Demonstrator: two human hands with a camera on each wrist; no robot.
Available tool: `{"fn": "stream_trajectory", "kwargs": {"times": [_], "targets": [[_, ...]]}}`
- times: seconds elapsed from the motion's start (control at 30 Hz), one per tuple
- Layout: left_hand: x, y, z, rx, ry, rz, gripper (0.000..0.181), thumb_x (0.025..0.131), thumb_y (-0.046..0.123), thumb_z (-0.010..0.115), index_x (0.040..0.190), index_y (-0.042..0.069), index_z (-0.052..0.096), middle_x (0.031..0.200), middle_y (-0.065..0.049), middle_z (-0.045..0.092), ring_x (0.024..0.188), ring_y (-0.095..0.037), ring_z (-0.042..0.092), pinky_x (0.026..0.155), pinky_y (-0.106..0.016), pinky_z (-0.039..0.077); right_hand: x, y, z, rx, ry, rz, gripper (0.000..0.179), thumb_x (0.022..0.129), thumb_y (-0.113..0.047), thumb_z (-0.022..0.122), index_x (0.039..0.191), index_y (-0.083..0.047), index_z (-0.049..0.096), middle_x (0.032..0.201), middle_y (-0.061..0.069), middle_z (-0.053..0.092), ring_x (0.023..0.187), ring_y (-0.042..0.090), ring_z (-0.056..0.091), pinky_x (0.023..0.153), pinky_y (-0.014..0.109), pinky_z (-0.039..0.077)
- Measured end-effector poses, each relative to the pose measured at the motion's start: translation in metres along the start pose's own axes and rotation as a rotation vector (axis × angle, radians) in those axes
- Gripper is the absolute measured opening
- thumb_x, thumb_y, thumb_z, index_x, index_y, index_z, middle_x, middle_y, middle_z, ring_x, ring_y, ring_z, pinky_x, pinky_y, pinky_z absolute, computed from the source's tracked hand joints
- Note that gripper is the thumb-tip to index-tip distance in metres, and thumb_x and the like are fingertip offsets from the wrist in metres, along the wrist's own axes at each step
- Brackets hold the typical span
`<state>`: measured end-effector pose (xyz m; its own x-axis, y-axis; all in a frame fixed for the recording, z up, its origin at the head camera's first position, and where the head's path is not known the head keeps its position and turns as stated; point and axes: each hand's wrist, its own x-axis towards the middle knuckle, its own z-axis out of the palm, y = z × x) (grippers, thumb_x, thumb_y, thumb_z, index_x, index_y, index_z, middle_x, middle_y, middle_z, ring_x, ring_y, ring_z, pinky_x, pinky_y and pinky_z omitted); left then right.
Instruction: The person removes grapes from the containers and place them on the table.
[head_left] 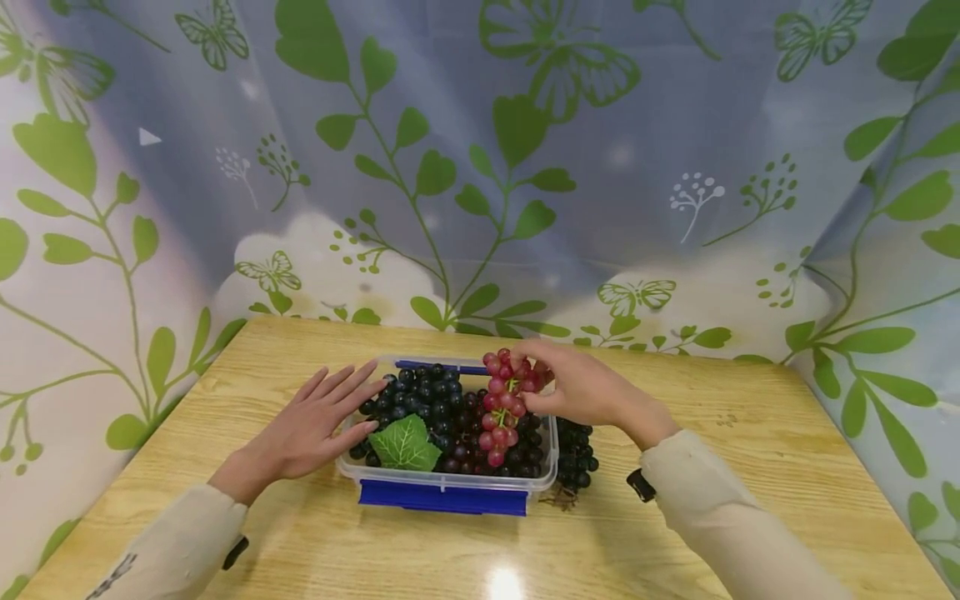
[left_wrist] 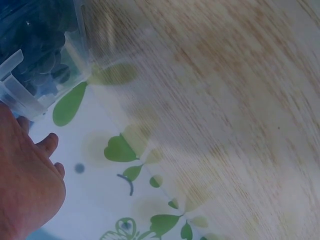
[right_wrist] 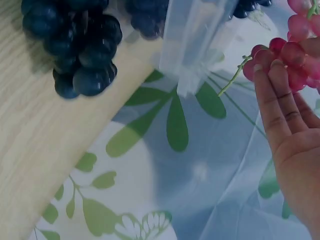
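Pale sleeves (head_left: 720, 508) lie nearest the camera, before a leaf-and-butterfly curtain (head_left: 420, 167) and a wooden table (head_left: 300, 542). On the table stands a clear box (head_left: 480, 481) with blue clips, filled with dark grapes (head_left: 420, 392). At its left rim is the left hand (head_left: 318, 425), fingers straight and slightly spread; contact is hard to tell. The right hand (head_left: 581, 383) pinches a red grape bunch (head_left: 498, 417) near its upper end; the bunch sits at the fingertips, on that hand's left, over the box's right part. Just beside the box's right end lies a dark bunch (head_left: 576, 454). A green leaf (head_left: 407, 444) rests near the left thumb.
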<state>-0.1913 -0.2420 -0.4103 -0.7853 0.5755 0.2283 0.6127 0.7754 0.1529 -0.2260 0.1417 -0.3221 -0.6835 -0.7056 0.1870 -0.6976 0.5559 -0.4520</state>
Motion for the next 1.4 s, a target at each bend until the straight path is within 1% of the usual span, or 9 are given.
{"fn": "stream_trajectory", "kwargs": {"times": [0.1,0.2,0.33,0.43,0.73,0.9,1.07,1.17,1.4], "targets": [[0.001,0.000,0.001,0.002,0.006,0.003,0.059,0.100,0.045,0.043,0.153,0.022,0.028,0.159,-0.003,0.014,0.141,-0.032,0.019,0.111,-0.056,0.008,-0.008,0.000,-0.009,0.024,0.003,0.024,0.040,0.085,-0.014,0.066,0.123,-0.018,0.055,0.123,-0.001,0.055,0.084,0.013,0.055,0.072,0.033,0.049],[0.002,0.000,0.001,0.003,0.006,0.008,0.059,0.101,0.044,0.043,0.153,0.022,0.027,0.159,-0.003,0.014,0.141,-0.033,0.020,0.111,-0.056,0.009,-0.017,0.002,-0.016,0.043,0.009,0.042,0.038,0.086,-0.012,0.066,0.122,-0.019,0.055,0.125,0.001,0.055,0.088,0.013,0.057,0.073,0.033,0.050],[0.001,0.000,0.000,0.002,-0.004,0.000,0.060,0.101,0.045,0.043,0.153,0.021,0.027,0.159,-0.003,0.013,0.142,-0.032,0.018,0.111,-0.055,0.008,-0.027,0.008,-0.022,0.082,0.043,0.007,0.031,0.084,-0.004,0.066,0.109,-0.019,0.054,0.110,-0.003,0.057,0.088,0.011,0.059,0.073,0.032,0.052],[0.000,0.000,0.000,0.002,0.000,-0.004,0.060,0.100,0.045,0.043,0.153,0.021,0.027,0.159,-0.003,0.013,0.142,-0.031,0.017,0.111,-0.055,0.008,-0.036,0.013,-0.027,0.095,0.069,-0.004,0.031,0.083,-0.001,0.067,0.106,-0.019,0.054,0.106,-0.004,0.057,0.087,0.010,0.060,0.075,0.032,0.053],[-0.001,-0.002,0.001,-0.003,0.014,0.003,0.058,0.101,0.044,0.043,0.153,0.021,0.028,0.158,-0.005,0.016,0.140,-0.034,0.021,0.110,-0.056,0.009,-0.070,0.033,-0.036,0.068,0.106,0.102,0.037,0.086,-0.004,0.067,0.119,-0.013,0.054,0.108,0.001,0.057,0.094,0.017,0.061,0.081,0.039,0.052],[-0.001,-0.001,0.000,-0.004,0.005,0.001,0.059,0.101,0.044,0.043,0.153,0.021,0.028,0.159,-0.004,0.014,0.141,-0.033,0.019,0.111,-0.056,0.009,-0.086,0.045,-0.034,0.066,0.115,0.106,0.035,0.086,-0.001,0.066,0.117,-0.012,0.054,0.107,0.001,0.057,0.095,0.017,0.060,0.080,0.037,0.053],[-0.001,-0.002,0.000,0.004,0.003,0.000,0.059,0.101,0.044,0.043,0.153,0.021,0.027,0.159,-0.004,0.014,0.141,-0.034,0.020,0.111,-0.056,0.009,-0.098,0.056,-0.028,0.117,0.112,0.082,0.033,0.086,0.003,0.066,0.111,-0.014,0.054,0.102,-0.001,0.055,0.092,0.014,0.060,0.078,0.032,0.054],[-0.001,-0.002,0.001,-0.001,0.007,0.000,0.059,0.101,0.043,0.043,0.153,0.021,0.028,0.159,-0.004,0.014,0.141,-0.033,0.020,0.110,-0.057,0.009,-0.105,0.062,-0.023,0.134,0.102,0.097,0.033,0.086,0.003,0.067,0.111,-0.015,0.055,0.102,-0.001,0.056,0.090,0.013,0.060,0.078,0.032,0.054],[0.000,-0.002,0.001,-0.010,0.001,-0.004,0.059,0.101,0.044,0.043,0.153,0.021,0.028,0.159,-0.003,0.013,0.141,-0.033,0.019,0.111,-0.056,0.009,-0.119,0.078,-0.008,0.169,0.055,0.174,0.030,0.089,-0.003,0.066,0.112,-0.017,0.054,0.102,-0.002,0.057,0.090,0.013,0.060,0.078,0.033,0.054]]}}
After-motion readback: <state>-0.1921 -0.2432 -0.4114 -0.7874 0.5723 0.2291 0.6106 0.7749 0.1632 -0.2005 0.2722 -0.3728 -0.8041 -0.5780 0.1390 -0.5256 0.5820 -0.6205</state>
